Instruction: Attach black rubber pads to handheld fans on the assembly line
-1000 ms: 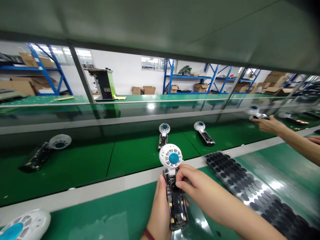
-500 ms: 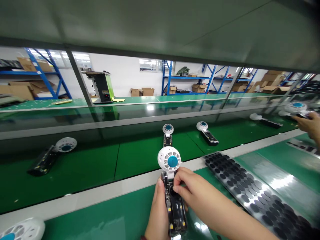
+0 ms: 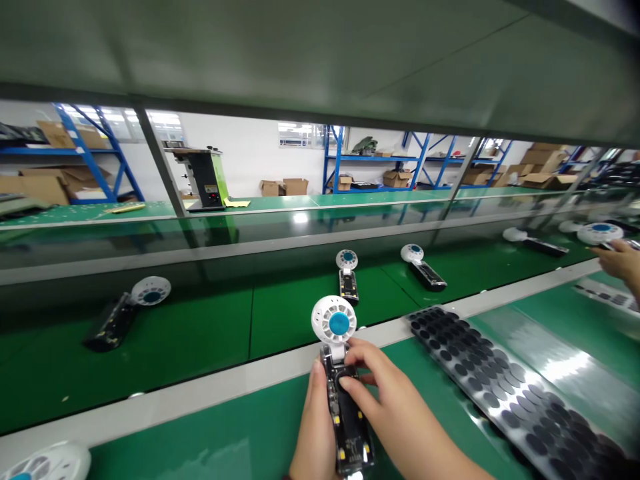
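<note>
My left hand (image 3: 316,427) is wrapped around the left side of a small handheld device (image 3: 353,427), holding it upright and tilted slightly back. It has a dark clear body with circuit parts and yellow squares, and a white round slotted head (image 3: 334,320) with a blue centre. My right hand (image 3: 387,390) grips the body's right side, its thumb pressing on a round black spot on the upper front and its index finger near the neck. Whether a loose disc lies under the thumb, I cannot make out. To the right lies a sheet of round black stickers (image 3: 480,367).
Similar devices lie on the green conveyor belt (image 3: 200,353), one of them (image 3: 349,283) just beyond mine. Another white head (image 3: 53,461) shows at the lower left. A co-worker's hand (image 3: 623,263) holds a device at the far right. A shelf panel (image 3: 300,60) hangs overhead.
The devices on the belt have shifted to the right. My right hand has gone from a pinch at the body's front to its thumb pressing there. The held device has moved slightly left.
</note>
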`<move>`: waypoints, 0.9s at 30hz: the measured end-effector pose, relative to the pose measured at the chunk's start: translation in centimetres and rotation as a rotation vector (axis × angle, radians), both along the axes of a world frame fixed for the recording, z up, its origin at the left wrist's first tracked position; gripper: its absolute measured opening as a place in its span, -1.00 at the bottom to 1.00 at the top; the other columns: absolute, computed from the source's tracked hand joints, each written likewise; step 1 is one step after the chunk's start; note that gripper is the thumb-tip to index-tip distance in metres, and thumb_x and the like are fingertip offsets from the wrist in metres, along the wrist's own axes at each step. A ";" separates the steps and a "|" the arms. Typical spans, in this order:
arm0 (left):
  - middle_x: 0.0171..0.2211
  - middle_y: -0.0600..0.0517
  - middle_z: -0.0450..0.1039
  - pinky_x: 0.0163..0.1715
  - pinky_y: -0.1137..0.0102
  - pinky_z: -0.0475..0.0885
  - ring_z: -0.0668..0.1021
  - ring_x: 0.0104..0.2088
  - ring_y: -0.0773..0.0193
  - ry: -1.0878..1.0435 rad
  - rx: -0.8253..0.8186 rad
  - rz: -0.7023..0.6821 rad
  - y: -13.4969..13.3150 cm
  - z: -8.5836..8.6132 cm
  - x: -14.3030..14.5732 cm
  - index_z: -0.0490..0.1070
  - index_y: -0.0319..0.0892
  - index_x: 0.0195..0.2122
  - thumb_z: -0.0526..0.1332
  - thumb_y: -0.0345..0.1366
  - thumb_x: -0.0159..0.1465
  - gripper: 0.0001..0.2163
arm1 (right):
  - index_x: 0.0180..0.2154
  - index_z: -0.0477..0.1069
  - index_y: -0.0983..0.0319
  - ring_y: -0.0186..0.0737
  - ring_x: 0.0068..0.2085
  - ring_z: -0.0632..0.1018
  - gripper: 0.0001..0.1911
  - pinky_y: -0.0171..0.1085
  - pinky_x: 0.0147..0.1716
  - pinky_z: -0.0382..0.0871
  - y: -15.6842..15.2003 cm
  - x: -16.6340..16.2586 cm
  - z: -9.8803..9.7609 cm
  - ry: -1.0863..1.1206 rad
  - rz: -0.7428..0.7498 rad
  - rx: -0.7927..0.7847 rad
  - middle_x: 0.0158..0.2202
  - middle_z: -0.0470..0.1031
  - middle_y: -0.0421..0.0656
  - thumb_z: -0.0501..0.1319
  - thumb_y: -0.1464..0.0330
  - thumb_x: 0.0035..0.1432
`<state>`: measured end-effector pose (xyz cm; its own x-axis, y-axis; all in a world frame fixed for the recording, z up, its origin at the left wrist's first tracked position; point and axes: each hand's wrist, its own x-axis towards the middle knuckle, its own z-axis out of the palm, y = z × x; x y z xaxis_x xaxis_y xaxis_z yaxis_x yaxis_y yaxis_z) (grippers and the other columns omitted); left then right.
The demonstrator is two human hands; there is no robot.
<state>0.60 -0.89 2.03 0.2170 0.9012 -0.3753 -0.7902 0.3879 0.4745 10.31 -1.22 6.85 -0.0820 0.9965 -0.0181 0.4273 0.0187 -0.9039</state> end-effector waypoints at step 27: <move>0.08 -0.11 0.07 -0.32 0.22 0.38 0.49 -0.38 0.22 0.129 -0.056 0.035 1.2 0.8 0.0 -0.21 0.22 0.15 -0.07 0.05 0.21 -0.50 | -0.01 0.23 0.27 -0.22 -0.22 0.49 -0.67 -0.13 -0.23 0.40 14.2 -1.5 -4.4 0.154 -0.165 0.113 -0.15 0.41 -0.12 0.11 0.31 0.19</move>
